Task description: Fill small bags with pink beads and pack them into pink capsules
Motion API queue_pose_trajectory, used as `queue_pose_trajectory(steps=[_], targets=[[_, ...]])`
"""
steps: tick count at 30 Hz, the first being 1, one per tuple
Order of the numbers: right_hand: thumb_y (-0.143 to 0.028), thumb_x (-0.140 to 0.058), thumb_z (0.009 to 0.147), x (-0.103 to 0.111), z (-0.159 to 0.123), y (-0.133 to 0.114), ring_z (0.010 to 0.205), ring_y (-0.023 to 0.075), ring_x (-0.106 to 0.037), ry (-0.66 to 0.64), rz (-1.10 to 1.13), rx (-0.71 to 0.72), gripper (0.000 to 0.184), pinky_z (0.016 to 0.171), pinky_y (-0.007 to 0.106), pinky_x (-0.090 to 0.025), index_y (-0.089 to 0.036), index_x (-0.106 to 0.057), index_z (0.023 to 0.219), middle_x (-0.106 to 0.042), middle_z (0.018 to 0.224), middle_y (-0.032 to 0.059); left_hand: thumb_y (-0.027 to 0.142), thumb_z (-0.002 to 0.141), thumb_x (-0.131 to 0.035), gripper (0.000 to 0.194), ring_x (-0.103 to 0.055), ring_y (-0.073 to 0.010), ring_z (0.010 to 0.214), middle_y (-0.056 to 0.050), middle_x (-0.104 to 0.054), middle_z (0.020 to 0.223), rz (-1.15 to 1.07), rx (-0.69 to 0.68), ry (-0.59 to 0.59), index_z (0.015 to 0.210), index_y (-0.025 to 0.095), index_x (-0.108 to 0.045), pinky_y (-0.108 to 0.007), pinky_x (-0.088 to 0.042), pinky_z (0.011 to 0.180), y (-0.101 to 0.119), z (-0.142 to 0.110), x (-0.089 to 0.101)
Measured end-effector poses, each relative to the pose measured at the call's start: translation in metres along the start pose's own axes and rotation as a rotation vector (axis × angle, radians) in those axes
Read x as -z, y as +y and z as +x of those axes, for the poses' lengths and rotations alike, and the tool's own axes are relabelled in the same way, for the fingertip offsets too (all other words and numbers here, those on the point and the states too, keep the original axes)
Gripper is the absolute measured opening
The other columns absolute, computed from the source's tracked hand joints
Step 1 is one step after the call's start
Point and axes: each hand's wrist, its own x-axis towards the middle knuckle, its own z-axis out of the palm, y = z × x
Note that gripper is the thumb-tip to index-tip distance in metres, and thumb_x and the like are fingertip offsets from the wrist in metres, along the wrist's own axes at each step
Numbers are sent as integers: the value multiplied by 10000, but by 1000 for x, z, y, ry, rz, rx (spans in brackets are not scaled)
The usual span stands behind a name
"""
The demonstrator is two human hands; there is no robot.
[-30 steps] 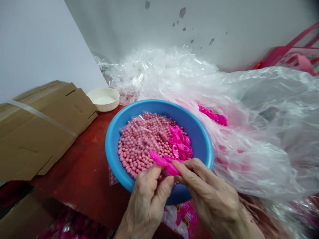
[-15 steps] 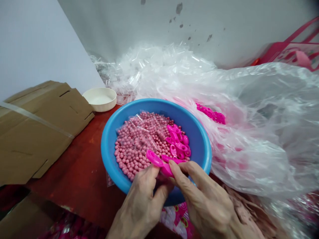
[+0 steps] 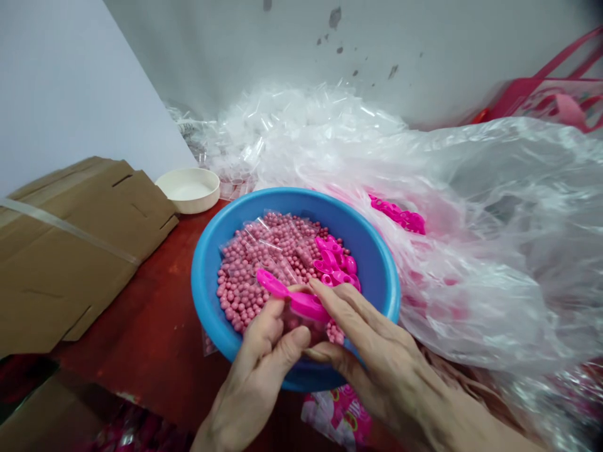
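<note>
One left hand (image 3: pixel 252 376), one right hand (image 3: pixel 381 358), grips closed on one magenta plastic piece (image 3: pixel 304 304) above one blue basin (image 3: pixel 206 282)

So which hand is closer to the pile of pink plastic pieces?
Right hand. It sits just below the pile of pink plastic pieces; the left hand is farther off, down and left of it.
</note>
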Motion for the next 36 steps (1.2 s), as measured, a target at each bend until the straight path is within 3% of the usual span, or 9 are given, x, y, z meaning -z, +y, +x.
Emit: queue_pose_trajectory(steps=[3, 7, 9, 13, 17, 22, 26, 30, 36], targets=[[-284, -434, 939, 9, 6, -2, 1039, 254, -618, -35, -43, 23, 412, 844, 346, -568, -156, -453, 1330, -632, 1132, 144, 294, 833, -655, 284, -618, -137, 1075, 41, -708, 1126, -125, 32, 44, 1117, 308, -658, -148, -479, 873, -4, 0, 6], [-298, -414, 952, -3, 2, 3, 1006, 246, -630, 31, -89, 65, 392, 829, 339, -573, -93, -465, 1283, -648, 1062, 159, 300, 796, -697, 354, -575, -157, 1151, 38, -653, 1240, -112, 81, 210, 1147, 298, -649, -145, -483, 875, -12, -2, 12], [-278, -390, 961, -14, -3, 5, 951, 234, -638, 90, -106, 102, 390, 799, 319, -580, -44, -451, 1267, -654, 1017, 173, 313, 808, -680, 350, -563, -166, 1165, 47, -629, 1272, -85, 71, 194, 1156, 316, -643, -150, -494, 864, -13, -2, 11], [-244, -430, 945, -31, -9, 8, 908, 245, -631, 166, -158, 108, 397, 777, 335, -581, 3, -439, 1255, -661, 959, 192, 313, 857, -619, 335, -564, -187, 1157, 36, -646, 1236, -59, -1, 20, 1191, 335, -618, -178, -519, 846, -8, -1, 3], [-245, -423, 944, -33, -7, 9, 877, 233, -632, 258, -139, 150, 371, 759, 334, -579, -24, -451, 1241, -667, 913, 157, 266, 894, -576, 394, -505, -178, 1225, 28, -619, 1268, -66, -40, 19, 1278, 341, -539, -211, -460, 961, -1, 1, -3], [-359, -423, 927, -26, -3, 4, 1015, 287, -588, 81, -155, 61, 464, 822, 408, -548, -20, -413, 1243, -613, 1082, 209, 225, 876, -600, 424, -498, -195, 1237, 1, -609, 1285, -147, -49, 92, 1288, 299, -536, -242, -412, 1014, 2, 5, -6], [-357, -573, 829, -22, 5, 0, 811, 286, -603, 54, -212, 44, 351, 712, 440, -548, -78, -509, 1032, -621, 871, 140, 201, 875, -599, 412, -548, -191, 1186, -5, -649, 1232, -188, -43, 65, 1271, 306, -555, -235, -446, 970, 3, 7, -6], [-261, -536, 792, -17, 15, 1, 649, 254, -562, 41, -330, 162, 160, 592, 420, -520, -102, -554, 795, -576, 682, 89, 178, 876, -599, 371, -559, -175, 1171, 13, -662, 1210, -171, -126, 55, 1219, 317, -600, -225, -431, 983, 0, 7, -7], [-299, -560, 754, -18, 17, 5, 451, 210, -478, 88, -468, 340, 197, 396, 359, -426, -123, -598, 672, -533, 540, 54, 191, 883, -583, 322, -591, -198, 1110, -25, -665, 1183, -140, -151, -5, 1194, 271, -601, -242, -482, 904, -5, 6, -7]])
